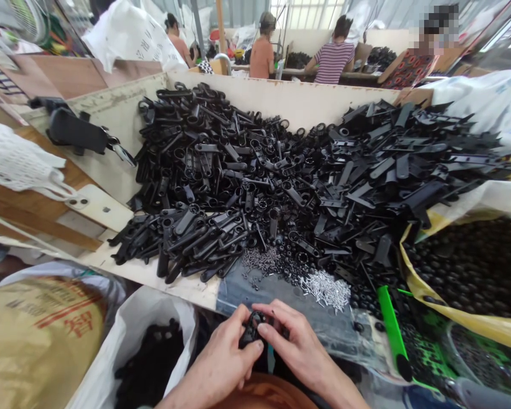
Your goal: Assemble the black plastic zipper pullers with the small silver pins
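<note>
My left hand [225, 355] and my right hand [293, 341] meet at the bottom centre, just below the table's front edge. Both pinch one small black plastic part [252, 329] between thumbs and fingers. Right in front of them lie a heap of small silver pins [326, 287], a patch of dark screws [262, 260] and small black rings [296, 267]. Behind those, a big pile of long black plastic arms [255, 170] covers the table.
A green-handled tool [389, 324] lies right of the hands. A yellow sack of black round pieces [472, 267] sits at right, a white bag of black parts [149, 358] at bottom left. A phone [97, 205] lies left. Several people work at a far bench.
</note>
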`<state>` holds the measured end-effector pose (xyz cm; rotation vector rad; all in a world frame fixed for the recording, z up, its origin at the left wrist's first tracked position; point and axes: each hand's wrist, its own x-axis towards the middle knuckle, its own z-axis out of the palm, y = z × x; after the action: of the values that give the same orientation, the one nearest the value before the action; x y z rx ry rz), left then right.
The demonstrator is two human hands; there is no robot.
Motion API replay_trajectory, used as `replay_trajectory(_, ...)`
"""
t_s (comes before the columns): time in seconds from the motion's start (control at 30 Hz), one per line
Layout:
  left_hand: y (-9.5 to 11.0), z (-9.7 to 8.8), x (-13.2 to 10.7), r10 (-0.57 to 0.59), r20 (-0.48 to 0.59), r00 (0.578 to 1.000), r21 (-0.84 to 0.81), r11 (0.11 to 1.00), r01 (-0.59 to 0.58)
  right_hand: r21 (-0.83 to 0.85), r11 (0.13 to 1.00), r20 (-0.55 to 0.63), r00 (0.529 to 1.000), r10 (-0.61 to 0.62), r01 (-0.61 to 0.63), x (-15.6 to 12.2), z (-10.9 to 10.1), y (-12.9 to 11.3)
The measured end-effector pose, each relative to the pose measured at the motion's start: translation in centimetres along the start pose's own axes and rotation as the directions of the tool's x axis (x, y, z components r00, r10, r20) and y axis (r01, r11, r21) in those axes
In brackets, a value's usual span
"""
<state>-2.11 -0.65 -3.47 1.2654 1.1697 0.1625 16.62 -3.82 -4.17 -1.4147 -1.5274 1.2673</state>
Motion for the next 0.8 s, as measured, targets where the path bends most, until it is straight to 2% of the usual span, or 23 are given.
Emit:
replay_trajectory(0.07,0.3,-0.6,0.0,0.059,-0.105,0.993,0.074,0.996,-0.051,-0.026,1.000,-0.039,0.999,0.000,-0.001,-0.1,-0.2,0.1)
replay_trajectory(0.17,1.6,-1.3,0.7,0.150,-0.312,0.938,0.251,0.965,-0.071,-0.109,0.994,-0.183,0.983,-0.004,-0.016,0.2,-1.0,0.4)
replay_trajectory(0.23,2.7,-1.4,1.5,0.184,-0.362,0.914,0.376,0.926,-0.037,-0.192,0.981,-0.269,0.963,-0.031,-0.023,0.8,-1.8,0.6)
replay_trajectory(0.3,3.6,-1.4,2.5,0.234,-0.373,0.898,0.496,0.868,-0.020,-0.265,0.964,-0.302,0.952,-0.053,-0.030,1.6,-2.3,0.6)
replay_trajectory(0.4,3.9,-1.5,3.7,0.279,-0.395,0.875,0.587,0.809,0.007,-0.350,0.936,-0.246,0.966,-0.080,-0.012,2.8,-2.2,0.5)
replay_trajectory(0.5,3.4,-2.0,4.3,0.269,-0.393,0.879,0.607,0.794,0.028,-0.424,0.906,-0.173,0.980,-0.100,0.018,3.8,-1.2,0.6)
replay_trajectory(0.63,2.7,-2.4,4.4,0.254,-0.368,0.895,0.619,0.785,0.032,-0.513,0.858,-0.170,0.982,-0.086,-0.014,4.8,0.2,1.1)
replay_trajectory(0.8,2.5,-2.5,4.6,0.251,-0.376,0.892,0.601,0.799,0.029,-0.560,0.829,-0.144,0.984,-0.109,0.010,5.4,0.4,1.0)
